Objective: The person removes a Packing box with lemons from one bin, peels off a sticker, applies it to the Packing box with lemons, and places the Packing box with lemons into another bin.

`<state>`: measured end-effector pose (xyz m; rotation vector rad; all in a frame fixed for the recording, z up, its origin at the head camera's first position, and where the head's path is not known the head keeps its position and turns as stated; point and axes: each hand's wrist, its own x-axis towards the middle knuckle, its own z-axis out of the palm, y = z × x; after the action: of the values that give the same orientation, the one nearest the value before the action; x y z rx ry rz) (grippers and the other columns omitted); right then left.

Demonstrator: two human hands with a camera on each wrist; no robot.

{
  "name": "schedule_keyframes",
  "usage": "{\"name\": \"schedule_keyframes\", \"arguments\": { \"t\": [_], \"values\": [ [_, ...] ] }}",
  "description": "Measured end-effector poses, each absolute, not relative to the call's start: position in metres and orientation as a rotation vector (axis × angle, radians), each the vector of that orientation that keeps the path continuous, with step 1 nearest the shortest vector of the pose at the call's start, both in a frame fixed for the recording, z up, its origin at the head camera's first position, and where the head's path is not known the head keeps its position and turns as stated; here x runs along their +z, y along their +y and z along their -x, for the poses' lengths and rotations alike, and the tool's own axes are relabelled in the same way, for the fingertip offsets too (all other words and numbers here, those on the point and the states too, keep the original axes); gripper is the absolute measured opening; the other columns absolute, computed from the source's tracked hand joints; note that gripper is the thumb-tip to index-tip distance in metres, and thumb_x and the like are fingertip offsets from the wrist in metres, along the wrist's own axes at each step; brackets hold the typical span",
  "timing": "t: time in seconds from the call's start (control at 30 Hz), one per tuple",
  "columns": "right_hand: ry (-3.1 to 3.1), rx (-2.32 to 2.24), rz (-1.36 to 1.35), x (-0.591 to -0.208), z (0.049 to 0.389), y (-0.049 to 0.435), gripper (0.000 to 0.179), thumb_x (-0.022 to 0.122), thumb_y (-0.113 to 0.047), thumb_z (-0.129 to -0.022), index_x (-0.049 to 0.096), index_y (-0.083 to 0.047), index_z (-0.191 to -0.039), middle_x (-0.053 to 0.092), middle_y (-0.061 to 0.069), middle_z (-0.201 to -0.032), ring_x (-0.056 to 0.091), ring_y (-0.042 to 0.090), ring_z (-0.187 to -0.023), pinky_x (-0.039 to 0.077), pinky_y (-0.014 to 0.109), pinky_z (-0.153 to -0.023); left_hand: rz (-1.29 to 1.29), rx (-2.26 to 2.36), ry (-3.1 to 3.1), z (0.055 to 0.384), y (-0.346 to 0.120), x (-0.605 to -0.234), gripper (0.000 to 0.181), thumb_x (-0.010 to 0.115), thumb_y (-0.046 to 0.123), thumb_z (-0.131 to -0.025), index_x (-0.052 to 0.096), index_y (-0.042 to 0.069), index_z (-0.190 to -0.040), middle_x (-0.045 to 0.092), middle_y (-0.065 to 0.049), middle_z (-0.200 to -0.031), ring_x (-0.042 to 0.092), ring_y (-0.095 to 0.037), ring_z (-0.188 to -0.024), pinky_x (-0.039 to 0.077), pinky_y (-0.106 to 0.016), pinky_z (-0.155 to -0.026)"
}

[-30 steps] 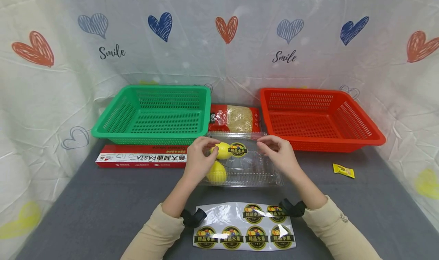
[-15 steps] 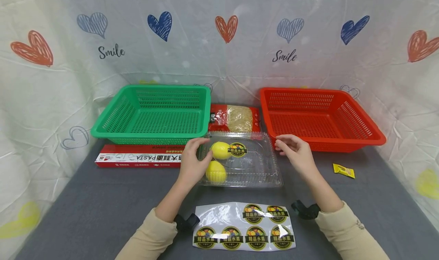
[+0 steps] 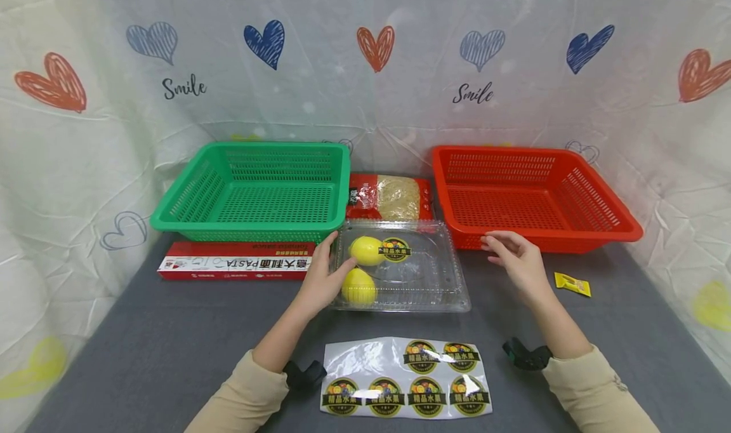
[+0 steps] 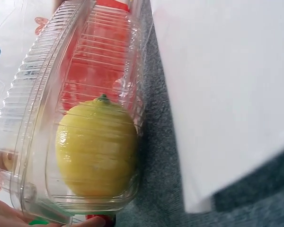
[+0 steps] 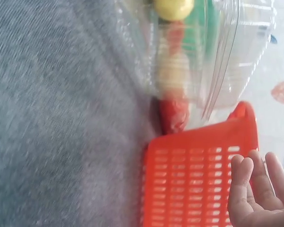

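A clear plastic clamshell box (image 3: 434, 280) lies closed in mid-table in the head view. Two lemons are inside on its left, one lemon (image 3: 365, 251) behind the other lemon (image 3: 359, 287). A round black and gold fruit sticker (image 3: 395, 250) is on the lid. My left hand (image 3: 321, 280) rests at the box's left side, thumb over the lid's edge, fingers straight along the side. In the left wrist view its fingertips show at the box's lower corner, below a lemon (image 4: 97, 149). My right hand (image 3: 521, 265) is apart from the box, fingers loosely bent, holding nothing, before the red basket (image 3: 571, 239).
A sheet of round stickers (image 3: 365, 363) lies in front of the box. Behind stand a green basket (image 3: 257, 230) and a red bag of noodles (image 3: 396, 198). A pasta box (image 3: 228, 261) lies left, a small yellow packet (image 3: 572, 284) right.
My right hand has moved right, away from the box. My left hand has drawn left from over the lemons to the box's left side. The box has stayed in place.
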<state>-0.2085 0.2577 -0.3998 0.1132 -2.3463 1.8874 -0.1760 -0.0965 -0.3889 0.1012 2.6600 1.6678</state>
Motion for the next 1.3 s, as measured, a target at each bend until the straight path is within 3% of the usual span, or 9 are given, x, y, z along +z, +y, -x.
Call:
{"name": "schedule_keyframes", "arguments": {
  "t": [0.3, 0.57, 0.8, 1.07, 1.3],
  "values": [
    [-2.289, 2.048, 0.06, -0.376, 0.191, 0.261, 0.043, 0.061, -0.031, -0.088, 0.055, 0.001, -0.116, 0.064, -0.005, -0.1, 0.062, 0.003, -0.09, 0.05, 0.018, -0.074, -0.022, 1.852, 2.408, 0.178, -0.095, -0.393, 0.075, 0.054, 0.024, -0.091, 0.006, 0.012, -0.148, 0.002, -0.011, -0.151, 0.009, -0.029, -0.137, 0.018, -0.044, -0.108],
    [-2.17, 2.224, 0.198, -0.404, 0.209, 0.296, 0.038, 0.062, -0.034, -0.086, 0.061, -0.01, -0.115, 0.064, -0.003, -0.104, 0.063, 0.008, -0.092, 0.051, 0.023, -0.076, -0.037, 1.953, 2.329, 0.178, -0.095, -0.397, 0.073, 0.051, 0.019, -0.092, 0.005, 0.013, -0.148, -0.002, -0.01, -0.152, -0.001, -0.026, -0.138, 0.013, -0.043, -0.109],
    [-2.115, 2.36, 0.201, -0.38, 0.193, 0.292, 0.036, 0.057, -0.032, -0.089, 0.053, -0.006, -0.114, 0.065, -0.007, -0.095, 0.064, 0.007, -0.088, 0.05, 0.022, -0.076, -0.081, 2.032, 2.281, 0.176, -0.095, -0.397, 0.069, 0.05, 0.014, -0.093, 0.007, 0.013, -0.148, 0.001, -0.007, -0.153, 0.0, -0.022, -0.138, 0.013, -0.04, -0.11],
    [-1.881, 2.638, 0.214, -0.37, 0.189, 0.293, 0.024, 0.055, -0.021, -0.092, 0.046, -0.004, -0.106, 0.068, 0.001, -0.092, 0.066, 0.012, -0.085, 0.052, 0.023, -0.074, -0.123, 2.097, 2.223, 0.175, -0.094, -0.396, 0.066, 0.049, 0.011, -0.094, 0.01, 0.012, -0.148, 0.005, -0.005, -0.153, 0.003, -0.024, -0.138, 0.015, -0.039, -0.109],
    [-1.756, 2.7, 0.308, -0.369, 0.193, 0.296, 0.034, 0.061, -0.022, -0.088, 0.035, -0.007, -0.105, 0.067, 0.002, -0.087, 0.067, 0.014, -0.081, 0.053, 0.023, -0.07, -0.144, 2.117, 2.221, 0.177, -0.096, -0.395, 0.063, 0.047, 0.008, -0.094, 0.012, 0.009, -0.147, 0.007, -0.007, -0.152, 0.003, -0.023, -0.138, 0.015, -0.04, -0.109]
  ]
}}
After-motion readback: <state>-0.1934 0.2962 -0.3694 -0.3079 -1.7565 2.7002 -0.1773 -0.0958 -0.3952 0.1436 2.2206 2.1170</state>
